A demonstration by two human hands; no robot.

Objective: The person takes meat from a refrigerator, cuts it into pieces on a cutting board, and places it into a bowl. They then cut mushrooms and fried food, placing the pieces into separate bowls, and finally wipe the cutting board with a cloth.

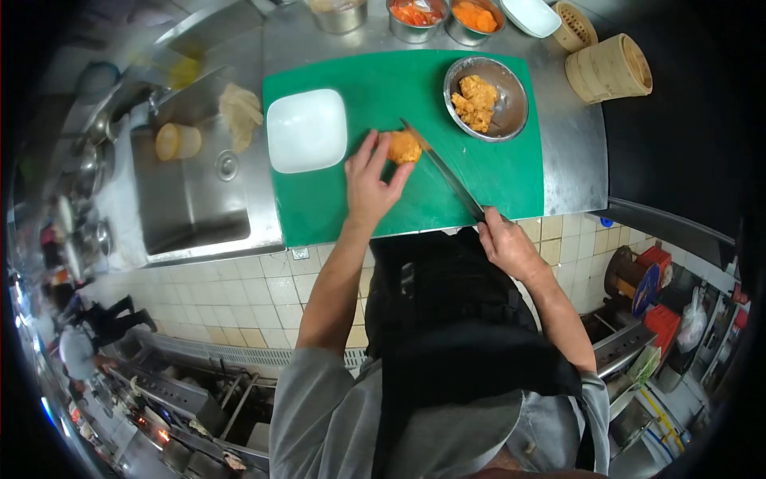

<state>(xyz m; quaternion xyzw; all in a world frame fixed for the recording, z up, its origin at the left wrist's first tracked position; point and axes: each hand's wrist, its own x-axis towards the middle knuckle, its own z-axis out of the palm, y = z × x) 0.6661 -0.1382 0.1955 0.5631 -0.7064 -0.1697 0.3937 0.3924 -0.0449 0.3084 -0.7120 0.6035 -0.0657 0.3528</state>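
Observation:
On the green cutting board (319, 207) lies a piece of fried food (404, 148), orange-brown and crusty. My left hand (375, 180) holds it from the left, thumb below and fingers above. My right hand (509, 243) is closed round the handle of a long knife (453, 182), whose blade points up and left, its tip beside the piece's upper right edge. To the left of my left hand sits a white square dish (307, 131) with nothing in it. A metal bowl (515, 116) at the board's upper right holds more fried pieces (476, 104).
Left of the board is a metal sink (191, 195) with a yellowish cup (177, 142) and a cloth (239, 116). Metal containers of orange food (474, 16) and red food (415, 12) stand behind the board. A bamboo steamer (608, 70) is at right. Another person (78, 351) stands far left.

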